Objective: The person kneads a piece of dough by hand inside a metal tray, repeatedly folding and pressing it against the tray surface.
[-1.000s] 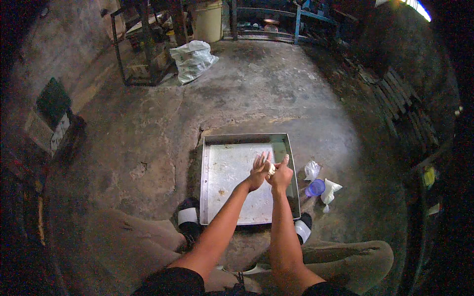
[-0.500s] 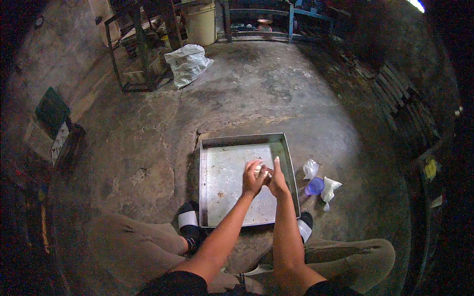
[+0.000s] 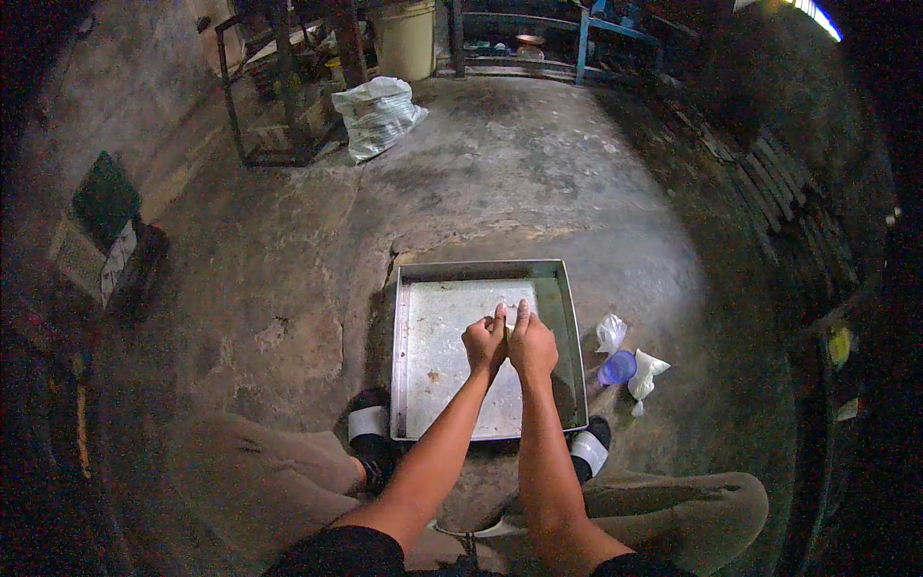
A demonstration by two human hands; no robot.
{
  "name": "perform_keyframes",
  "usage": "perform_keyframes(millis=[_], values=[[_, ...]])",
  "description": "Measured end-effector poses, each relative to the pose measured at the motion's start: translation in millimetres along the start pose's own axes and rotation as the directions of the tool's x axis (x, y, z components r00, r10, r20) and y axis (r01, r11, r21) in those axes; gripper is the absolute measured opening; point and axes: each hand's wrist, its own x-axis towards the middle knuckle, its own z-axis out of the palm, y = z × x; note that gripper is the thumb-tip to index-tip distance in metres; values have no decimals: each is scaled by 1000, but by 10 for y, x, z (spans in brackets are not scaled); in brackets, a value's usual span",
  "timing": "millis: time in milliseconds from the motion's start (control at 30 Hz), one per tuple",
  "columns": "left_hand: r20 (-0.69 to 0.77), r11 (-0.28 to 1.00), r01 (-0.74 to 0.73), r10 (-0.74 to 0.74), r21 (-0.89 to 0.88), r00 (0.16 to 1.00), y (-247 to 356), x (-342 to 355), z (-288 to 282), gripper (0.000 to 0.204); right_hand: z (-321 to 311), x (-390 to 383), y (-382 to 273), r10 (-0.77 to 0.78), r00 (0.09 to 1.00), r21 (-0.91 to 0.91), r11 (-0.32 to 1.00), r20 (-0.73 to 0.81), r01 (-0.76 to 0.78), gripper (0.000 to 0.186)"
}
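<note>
A: Where are the hands?

B: Just right of the frame's centre. The left hand [image 3: 484, 344] and the right hand [image 3: 532, 348] are pressed side by side over the metal tray [image 3: 437, 370], which sits flat on the concrete floor [image 3: 288, 288] between the person's two sandalled feet.

A: And the fingers?

B: Curled in, with both thumbs pointing toward the top of the frame and touching. They seem to be pinching something small and pale between them, but it is too small to make out. I can't tell what it is, or if it touches the tray.

A: What sits nearby?

B: To the right of the tray, on the floor, a small clear plastic bag [image 3: 610, 332], a round blue lid [image 3: 617, 367] and a white crumpled bag [image 3: 645, 373], all close together and near the right foot. At upper left of the frame there is a big white sack [image 3: 377, 113] beside a metal rack [image 3: 279, 87].

A: What could go wrong?

B: My guess: the piece is tiny and held only at the thumb tips, so a slip would drop it. Beyond the rim it would be hard to find on that dark, rough floor. A shift of the right foot could also knock the lid or bags over.
</note>
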Motion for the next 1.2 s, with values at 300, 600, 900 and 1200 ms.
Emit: perform_keyframes(millis=[300,600,900,1200], values=[[260,975,-127,173,-184,950,282,-117,114,50,341,411,569,151,932,822,439,330,-362,80],[472,961,-273,256,-35,844,115,26,147,65,154,285,436,-54,892,890,116,449,-441,77],[636,941,-318,177,114,751,258,5,148,87,262,311,484,354,931,751,637,-86,-173,71],[935,570,819,-245,-75,256,330,62,25,86,90,435,736,-172,961,429,868,-215,251,56]])
